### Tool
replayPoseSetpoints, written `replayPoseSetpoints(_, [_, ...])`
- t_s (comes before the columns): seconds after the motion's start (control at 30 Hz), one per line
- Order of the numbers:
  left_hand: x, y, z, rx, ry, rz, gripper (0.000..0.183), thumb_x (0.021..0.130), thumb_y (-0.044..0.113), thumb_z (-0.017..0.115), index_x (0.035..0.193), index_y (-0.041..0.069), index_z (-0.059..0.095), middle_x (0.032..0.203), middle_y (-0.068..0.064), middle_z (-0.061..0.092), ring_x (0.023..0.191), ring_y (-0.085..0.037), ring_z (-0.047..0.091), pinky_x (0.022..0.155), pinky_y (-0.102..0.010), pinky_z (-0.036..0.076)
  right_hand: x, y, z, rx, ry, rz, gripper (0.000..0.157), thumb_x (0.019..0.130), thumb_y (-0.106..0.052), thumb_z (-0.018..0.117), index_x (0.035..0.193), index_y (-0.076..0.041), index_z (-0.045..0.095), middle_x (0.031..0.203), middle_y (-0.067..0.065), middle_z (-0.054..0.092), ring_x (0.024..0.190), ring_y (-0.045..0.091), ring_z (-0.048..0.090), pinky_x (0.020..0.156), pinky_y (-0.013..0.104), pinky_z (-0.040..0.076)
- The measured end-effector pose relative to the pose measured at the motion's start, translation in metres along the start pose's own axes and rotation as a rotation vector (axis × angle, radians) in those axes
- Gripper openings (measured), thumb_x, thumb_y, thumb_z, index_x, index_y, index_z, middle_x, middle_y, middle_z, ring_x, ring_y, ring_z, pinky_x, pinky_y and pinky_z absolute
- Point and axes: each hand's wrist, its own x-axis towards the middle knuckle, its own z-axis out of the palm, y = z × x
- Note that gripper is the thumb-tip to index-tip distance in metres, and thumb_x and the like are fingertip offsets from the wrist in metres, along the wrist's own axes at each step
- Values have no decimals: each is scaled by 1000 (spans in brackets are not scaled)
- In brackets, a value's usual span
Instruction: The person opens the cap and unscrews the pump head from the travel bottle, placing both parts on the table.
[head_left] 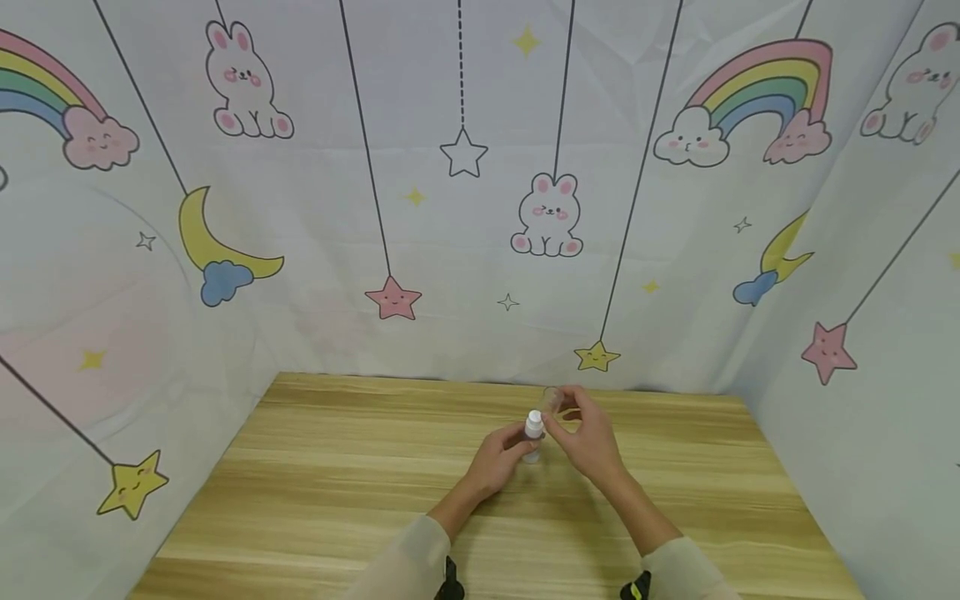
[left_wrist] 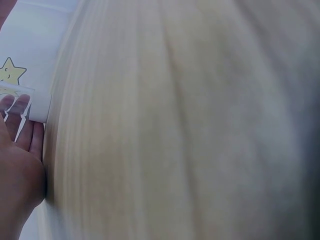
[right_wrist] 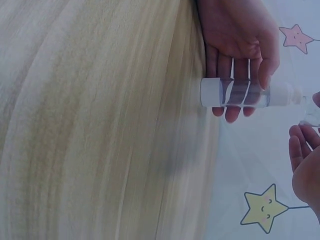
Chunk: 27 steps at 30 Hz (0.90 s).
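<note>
A small clear pump bottle (head_left: 533, 428) with a white base and white top stands upright, its base at or close to the tabletop. My left hand (head_left: 496, 461) grips it round the body, thumb on the near side; the fingers show through the clear wall (right_wrist: 252, 94) in the right wrist view. Just above and right of the nozzle, my right hand (head_left: 592, 437) pinches a clear cap (head_left: 552, 400). In the right wrist view this cap (right_wrist: 310, 114) is close to the nozzle tip; whether they touch I cannot tell. The left wrist view shows only the bottle's lower part (left_wrist: 40, 106).
The wood-grain table (head_left: 337, 467) lies under both hands. Behind it and at both sides hangs a pale cloth (head_left: 465, 250) printed with rabbits, stars, moons and rainbows. The table's far edge runs close behind the right hand.
</note>
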Motion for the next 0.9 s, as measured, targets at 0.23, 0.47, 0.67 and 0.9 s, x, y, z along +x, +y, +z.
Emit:
replayPoseSetpoints(0.23, [0,-1,1,4,6,-11,39,107,29,62,145,16,65,131,0,74,126,-21,66,109,-44,51,-1,3,-2,-11,10,-15,36,92,-16,84,123,-7,66,105,4,70,95,22,69,83,47,62])
replayPoseSetpoints(0.47, [0,-1,1,-4,8,-13,39,107,26,63,144,15,66,131,0,74,126,-21,66,110,-46,50,0,5,-4,-22,16,-22,35,91,-16,85,119,-7,66,104,4,69,94,23,69,82,46,62])
replayPoseSetpoints(0.67, [1,-1,1,-3,17,-21,40,106,27,63,144,14,66,131,-1,74,127,-22,66,110,-45,51,-1,5,-6,-37,18,-16,34,91,-13,85,118,-4,67,103,7,69,94,24,69,81,45,63])
replayPoseSetpoints(0.9, [2,-2,1,8,15,-30,40,106,30,63,143,15,67,130,1,74,127,-20,66,111,-45,50,-1,4,-7,-32,22,-30,33,91,-11,85,118,-3,68,106,8,71,94,24,68,80,45,63])
